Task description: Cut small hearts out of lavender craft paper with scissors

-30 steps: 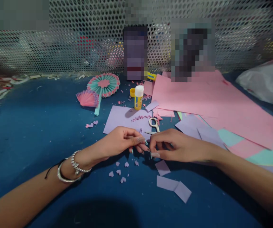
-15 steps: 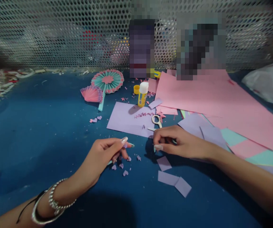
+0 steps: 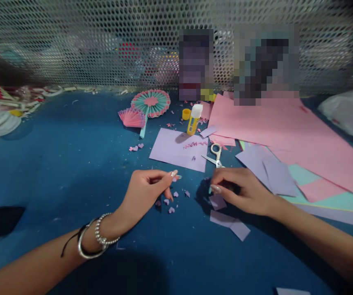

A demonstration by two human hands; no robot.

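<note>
Blue tabletop [image 3: 71, 164], kinda dim: left hand [image 3: 145, 192] is pinched shut above tiny lilac hearts [image 3: 170, 210], contents too small to see; right hand [image 3: 244, 190] curls over a lilac scrap [image 3: 217, 202], grip hidden.

Both forearms are bare and sleeveless; the left wrist carries a silver bangle [image 3: 85, 246], a beaded bracelet [image 3: 102, 233] and a thin black cord [image 3: 71, 243], and the fingers [image 3: 174, 173] have long pale nails.

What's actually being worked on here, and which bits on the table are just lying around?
In use, it seems: small lilac hearts by the left hand; lilac scrap under the right hand; scissors just beyond.
Lying about: glue stick, paper fans, pink sheets, lilac sheet.
</note>
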